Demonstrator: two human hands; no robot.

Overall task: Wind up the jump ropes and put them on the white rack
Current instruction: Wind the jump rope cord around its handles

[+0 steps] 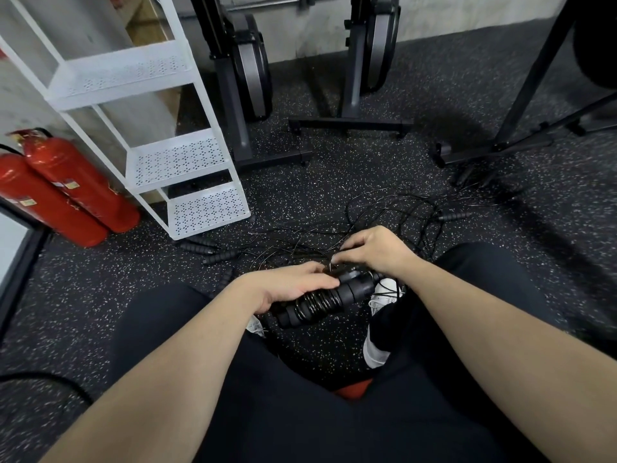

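Left hand (pixel 293 282): we see its grip wrapped around a pair of black foam jump-rope handles (pixel 320 300), held side by side above the floor between our knees.
Handles: thin black cord is coiled around their middle in tight turns.
Right hand (pixel 374 250): grip pinching the loose black cord near the far end of the handles, fingertips curled down together.
Loose ropes: a tangle of thin black jump-rope cords (pixel 384 208) lies on the speckled black rubber floor (pixel 334 162) just beyond the hands; several more black foam handles (pixel 200 243) lie to its left, near the rack's foot.
White rack (pixel 187 162): perforated metal shelving unit, standing on the floor at upper left, well apart from the held bundle; we see no rope on its visible shelves.
Surroundings: two red fire extinguishers (pixel 66 185) lean beside the rack; dark grey exercise machines (pixel 247 78) stand behind it against the wall.
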